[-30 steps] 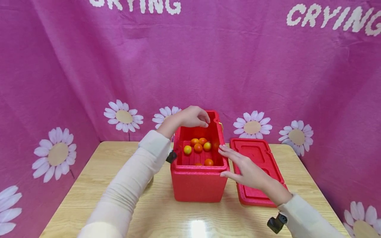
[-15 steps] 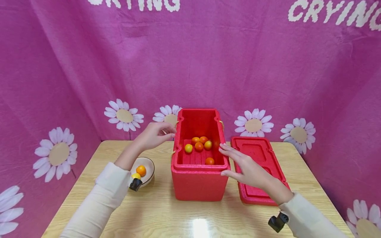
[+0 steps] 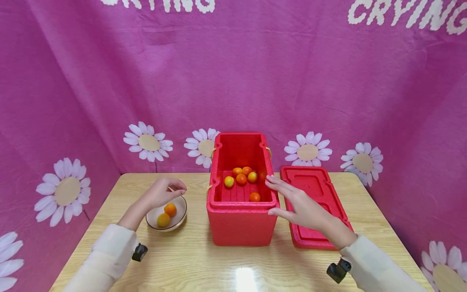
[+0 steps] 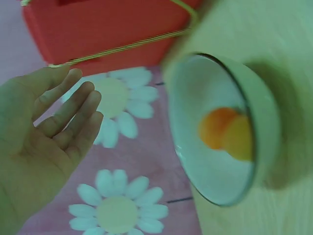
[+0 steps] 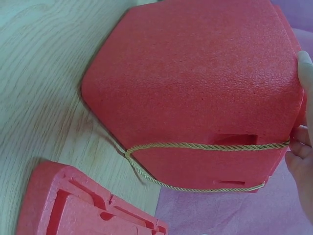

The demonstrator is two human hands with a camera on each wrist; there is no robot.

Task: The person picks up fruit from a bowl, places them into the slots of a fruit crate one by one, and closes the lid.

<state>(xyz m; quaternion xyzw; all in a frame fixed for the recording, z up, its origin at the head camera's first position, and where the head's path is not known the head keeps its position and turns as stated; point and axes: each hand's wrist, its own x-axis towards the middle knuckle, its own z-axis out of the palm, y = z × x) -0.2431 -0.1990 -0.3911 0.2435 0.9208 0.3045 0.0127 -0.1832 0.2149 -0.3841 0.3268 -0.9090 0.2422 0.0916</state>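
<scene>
My left hand (image 3: 160,192) hovers over the back edge of a pale, dark-rimmed bowl (image 3: 177,222), with loosely bent fingers and nothing in them. Inside the bowl lie an orange round fruit (image 3: 170,209) and a yellower one (image 3: 163,220); the left wrist view shows them touching. A red foam box (image 3: 241,227) stands uncovered in the middle, holding several small red-orange and yellow round fruits (image 3: 241,179). My right hand (image 3: 297,205) rests on the box's right rim near its front corner, fingers extended. In the right wrist view, its fingers (image 5: 304,68) are partly cut off by the frame.
A red foam lid (image 3: 310,186) lies on the wooden table (image 3: 189,259) to the right of the box. Yellow cord (image 5: 205,146) hangs along the box's sides. Behind the table hangs a pink flowered cloth (image 3: 233,81).
My left hand has moved from above the box leftward and down to the bowl, uncovering the box's inside and the bowl. My right hand stays on the rim.
</scene>
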